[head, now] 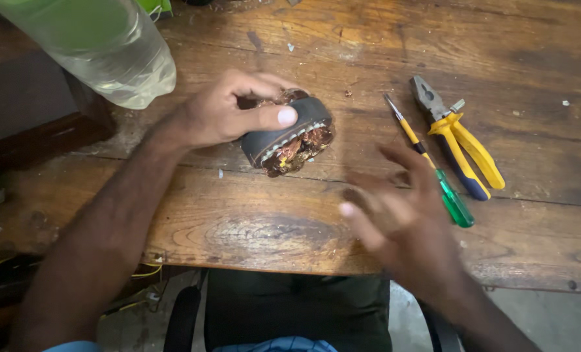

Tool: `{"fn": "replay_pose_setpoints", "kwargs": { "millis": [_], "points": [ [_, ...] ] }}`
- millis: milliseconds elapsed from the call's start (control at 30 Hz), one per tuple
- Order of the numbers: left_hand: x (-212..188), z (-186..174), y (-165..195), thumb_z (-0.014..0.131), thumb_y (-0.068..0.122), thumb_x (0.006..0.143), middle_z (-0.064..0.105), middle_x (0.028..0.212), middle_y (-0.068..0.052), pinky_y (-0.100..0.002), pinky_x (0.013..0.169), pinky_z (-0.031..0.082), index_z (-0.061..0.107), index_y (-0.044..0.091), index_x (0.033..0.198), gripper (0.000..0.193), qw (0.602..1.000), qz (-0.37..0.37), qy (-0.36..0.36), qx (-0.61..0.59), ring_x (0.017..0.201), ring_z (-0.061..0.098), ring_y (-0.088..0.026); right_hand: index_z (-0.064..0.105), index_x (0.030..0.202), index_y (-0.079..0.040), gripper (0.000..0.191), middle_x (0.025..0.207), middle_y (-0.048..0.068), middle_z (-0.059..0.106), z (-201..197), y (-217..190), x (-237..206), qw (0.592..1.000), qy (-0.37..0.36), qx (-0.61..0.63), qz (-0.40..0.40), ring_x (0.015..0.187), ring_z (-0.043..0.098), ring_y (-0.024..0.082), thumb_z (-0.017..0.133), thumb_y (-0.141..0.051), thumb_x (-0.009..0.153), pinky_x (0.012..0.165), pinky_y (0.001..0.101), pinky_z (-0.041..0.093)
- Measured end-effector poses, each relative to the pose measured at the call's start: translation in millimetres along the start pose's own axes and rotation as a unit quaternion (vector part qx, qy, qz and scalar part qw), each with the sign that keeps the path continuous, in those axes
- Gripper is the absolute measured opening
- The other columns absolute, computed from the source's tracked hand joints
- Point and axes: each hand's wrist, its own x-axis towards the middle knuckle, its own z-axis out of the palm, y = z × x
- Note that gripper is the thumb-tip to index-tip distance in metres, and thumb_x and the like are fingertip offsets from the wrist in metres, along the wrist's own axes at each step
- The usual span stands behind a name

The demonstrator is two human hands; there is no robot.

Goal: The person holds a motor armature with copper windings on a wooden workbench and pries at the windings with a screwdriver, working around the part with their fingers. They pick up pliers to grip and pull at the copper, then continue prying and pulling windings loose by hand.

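A worn wooden workbench [251, 234], scratched and stained, fills most of the view, with a dark floor and some yellow wires showing below its near edge. Near the middle of the bench the left hand [228, 114] grips a motor stator [290, 133], a dark ring of stacked metal with reddish-brown copper windings bulging from both open ends; the thumb lies across the top of the ring and the other fingers curl behind it, holding it tilted on the wood. At about four o'clock from the stator the right hand [395, 215] hovers over the bench, blurred, its fingers spread wide and holding nothing. Just beyond its fingertips, at about three o'clock from the stator, a screwdriver [427, 163] with a yellow shaft and green handle lies slantwise, and just beside it to the right rest pliers [457, 140] with yellow and blue handles, jaws pointing away. At ten o'clock from the stator a clear plastic bottle [108, 49] leans over the bench's far left corner. Nothing lies between the two hands.
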Motion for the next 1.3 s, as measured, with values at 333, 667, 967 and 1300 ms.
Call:
{"fn": "replay_pose_setpoints", "kwargs": {
  "millis": [333, 667, 967, 1300],
  "points": [
    [0, 1, 10, 0.058, 0.038, 0.099, 0.065, 0.133, -0.018, -0.037, 0.103, 0.054, 0.072, -0.002, 0.117, 0.046, 0.997, -0.016, 0.023, 0.067, 0.120, 0.065, -0.028, 0.074, 0.119, -0.005, 0.045, 0.162, 0.029, 0.015, 46, -13, 73, 0.993, 0.006, 0.006, -0.122, 0.148, 0.018, 0.052, 0.077, -0.040, 0.090, 0.121, 0.0617, 0.023],
    [19, -7, -3, 0.052, 0.038, 0.103, 0.066, 0.133, -0.023, -0.040, 0.108, 0.054, 0.070, -0.005, 0.118, 0.049, 0.984, 0.111, 0.033, 0.133, 0.125, 0.067, -0.033, 0.077, 0.113, -0.006, 0.044, 0.163, 0.026, 0.028, 55, 12, 95, 0.984, -0.001, 0.143, -0.103, 0.153, 0.031, 0.044, 0.086, -0.038, 0.084, 0.126, 0.0527, 0.030],
    [25, 13, -16, 0.034, 0.036, 0.109, 0.069, 0.125, -0.022, -0.042, 0.101, 0.060, 0.070, -0.004, 0.116, 0.055, 0.967, 0.170, 0.125, 0.143, 0.113, 0.073, -0.033, 0.074, 0.113, -0.002, 0.055, 0.160, 0.024, 0.027, 62, 20, 95, 0.989, 0.019, 0.111, -0.098, 0.151, 0.033, 0.042, 0.091, -0.041, 0.077, 0.125, 0.0524, 0.034],
    [23, 7, -27, 0.048, 0.057, 0.103, 0.059, 0.136, -0.024, -0.048, 0.100, 0.060, 0.074, -0.001, 0.099, 0.063, 0.955, 0.114, 0.109, 0.253, 0.121, 0.065, -0.035, 0.071, 0.125, -0.018, 0.055, 0.168, 0.021, 0.012, 57, 79, 118, 0.960, -0.062, 0.168, -0.217, 0.158, 0.019, 0.042, 0.087, -0.034, 0.075, 0.131, 0.0604, 0.026]
  ]
}}
